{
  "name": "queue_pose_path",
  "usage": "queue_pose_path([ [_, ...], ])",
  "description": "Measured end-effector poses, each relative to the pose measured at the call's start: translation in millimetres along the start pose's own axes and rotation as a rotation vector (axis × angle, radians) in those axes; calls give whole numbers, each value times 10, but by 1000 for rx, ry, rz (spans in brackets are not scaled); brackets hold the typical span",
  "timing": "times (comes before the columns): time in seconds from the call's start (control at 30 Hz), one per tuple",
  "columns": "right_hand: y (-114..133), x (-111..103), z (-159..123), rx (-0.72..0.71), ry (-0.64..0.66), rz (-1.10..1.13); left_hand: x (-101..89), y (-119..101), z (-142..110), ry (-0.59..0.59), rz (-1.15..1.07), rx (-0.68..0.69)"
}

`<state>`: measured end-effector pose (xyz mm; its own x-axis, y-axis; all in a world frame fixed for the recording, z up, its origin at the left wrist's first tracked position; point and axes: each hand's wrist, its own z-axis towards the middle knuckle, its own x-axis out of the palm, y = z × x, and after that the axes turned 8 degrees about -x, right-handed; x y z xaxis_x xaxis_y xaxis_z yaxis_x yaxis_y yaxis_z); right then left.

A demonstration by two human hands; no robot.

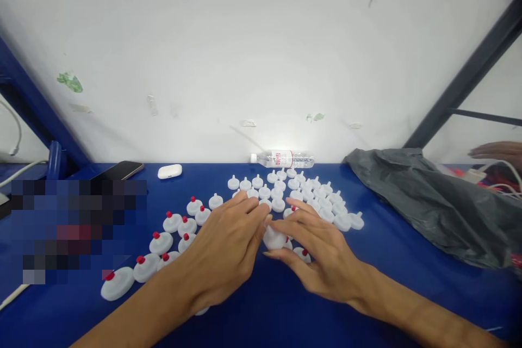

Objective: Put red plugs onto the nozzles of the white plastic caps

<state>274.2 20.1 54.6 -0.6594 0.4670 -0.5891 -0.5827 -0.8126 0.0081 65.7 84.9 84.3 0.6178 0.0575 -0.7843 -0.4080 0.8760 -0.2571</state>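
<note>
Blue table (253, 321) spread before a white wall (244, 54) | right hand (322, 247) pinched a white cap (274, 238) at near centre | left hand (230, 234) curled against its far edge, grip unclear | red-tipped caps (161, 243) stood left, some blocked by the left forearm (147, 310) | plain caps (296, 196) clustered farther right | clear bottle (281, 159) lay far | grey bag (424, 212) right

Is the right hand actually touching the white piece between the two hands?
Touching: the head view shows the right hand gripping the white piece between thumb and fingers.
</note>
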Motion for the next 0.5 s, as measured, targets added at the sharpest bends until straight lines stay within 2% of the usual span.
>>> queue_pose_path([
  [0.2, 3, 5, 4, 0, 5, 24, 121, 29, -74, 1, -3, -60],
  [0.3, -30, 8, 0, -36, 40, -21, 135, 9, -72, -28, 31, -32],
  [0.5, -68, -7, -23, -73, 26, -37, 133, -87, -72, -101, 124, 9],
])
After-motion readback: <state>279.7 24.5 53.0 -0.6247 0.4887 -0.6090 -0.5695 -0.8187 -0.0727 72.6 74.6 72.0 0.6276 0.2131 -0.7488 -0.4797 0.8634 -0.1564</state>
